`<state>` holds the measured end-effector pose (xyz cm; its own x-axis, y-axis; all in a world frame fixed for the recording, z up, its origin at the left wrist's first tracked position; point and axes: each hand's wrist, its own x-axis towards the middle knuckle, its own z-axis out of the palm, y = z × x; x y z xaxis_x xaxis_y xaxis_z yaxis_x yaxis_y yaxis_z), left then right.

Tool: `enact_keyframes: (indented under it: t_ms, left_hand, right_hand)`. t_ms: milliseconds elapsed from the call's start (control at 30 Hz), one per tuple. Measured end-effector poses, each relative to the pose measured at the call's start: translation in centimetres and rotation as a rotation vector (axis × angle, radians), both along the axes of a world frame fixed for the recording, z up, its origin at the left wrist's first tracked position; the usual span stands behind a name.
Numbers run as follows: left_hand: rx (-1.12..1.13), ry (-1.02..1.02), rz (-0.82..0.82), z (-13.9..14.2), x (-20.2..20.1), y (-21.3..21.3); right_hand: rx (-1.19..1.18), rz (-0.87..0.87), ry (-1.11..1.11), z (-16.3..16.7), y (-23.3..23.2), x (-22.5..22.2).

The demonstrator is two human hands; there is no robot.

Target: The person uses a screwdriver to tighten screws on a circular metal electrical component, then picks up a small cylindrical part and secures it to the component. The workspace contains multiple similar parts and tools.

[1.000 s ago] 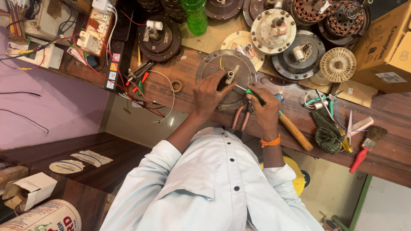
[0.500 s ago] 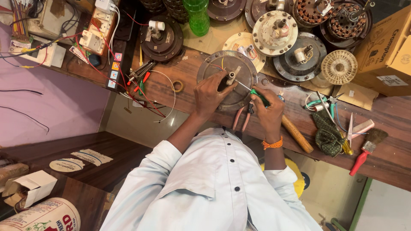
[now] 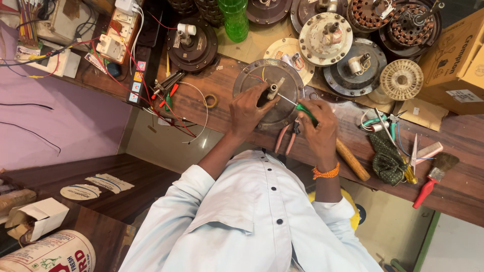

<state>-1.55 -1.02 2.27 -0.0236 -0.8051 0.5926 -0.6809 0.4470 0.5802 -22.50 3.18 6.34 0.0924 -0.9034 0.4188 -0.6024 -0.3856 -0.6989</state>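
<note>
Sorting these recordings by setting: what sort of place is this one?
Most likely a small repair workshop for ceiling fan motors. Round motor housings and wound coils crowd the wooden bench. The left hand steadies a motor, and the right hand works a green-handled screwdriver.

blocked ahead: motor housings point(image 3: 333, 38) | blocked right: tools point(image 3: 398, 151) | free: bench point(image 3: 227, 118) left

Top right there's a brown cardboard box point(image 3: 456, 60) with a small white label point(image 3: 464, 95) stuck on its side. Bottom left sits a little white carton point(image 3: 38, 217) with its flap open, right above a round cream tin point(image 3: 53, 254) with red lettering. Two pale oval stickers point(image 3: 80, 191) lie on the dark wooden shelf nearby.
</note>
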Motion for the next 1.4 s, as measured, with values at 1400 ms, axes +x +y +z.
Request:
enact_keyframes:
  t_ms: [1400]
  left_hand:
    - [0.070, 0.004, 0.021, 2.0, 0.0, -0.9]
  right_hand:
    - [0.254, -0.029, -0.235, -1.0, -3.8, -1.6]
